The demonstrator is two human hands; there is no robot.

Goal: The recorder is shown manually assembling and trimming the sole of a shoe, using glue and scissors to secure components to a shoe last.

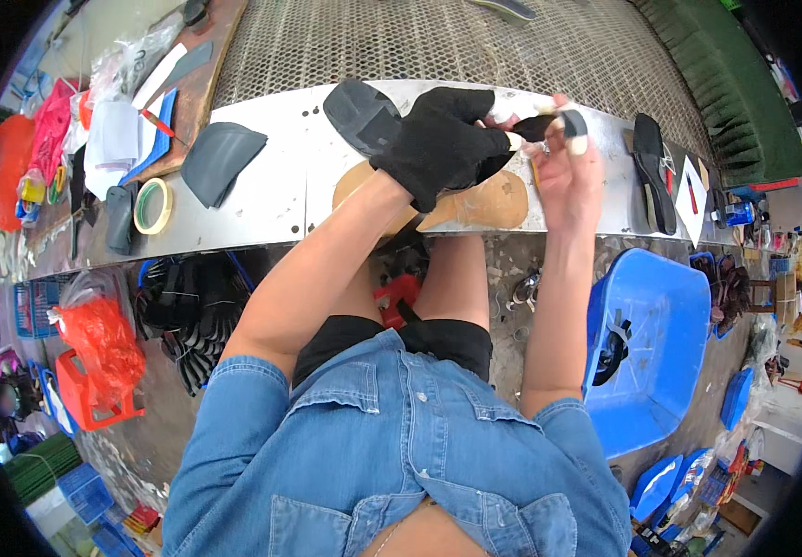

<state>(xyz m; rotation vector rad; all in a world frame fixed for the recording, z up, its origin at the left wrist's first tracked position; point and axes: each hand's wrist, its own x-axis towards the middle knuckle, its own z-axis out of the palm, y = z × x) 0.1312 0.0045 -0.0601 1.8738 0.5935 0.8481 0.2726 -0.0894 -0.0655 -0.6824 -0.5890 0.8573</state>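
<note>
My left hand (447, 139), in a black glove with bare fingertips, reaches over the table with its fingers closed on a small black piece (535, 128). My right hand (568, 172), with pale and dark covers on some fingertips, pinches the same piece from the right. The piece's exact kind is hidden by the fingers. Beneath the hands lie tan sole-shaped boards (489, 206), partly covered by the glove. A dark grey shoe sole (356, 111) rests just left of the glove.
The white worktable (271, 200) carries a curved dark grey sheet (222, 160), a tape roll (151, 206) and a black sole (650, 172). Behind it stretches a metal mesh (438, 46). Below right stands a blue tub (652, 362); a red stool (80, 390) is at lower left.
</note>
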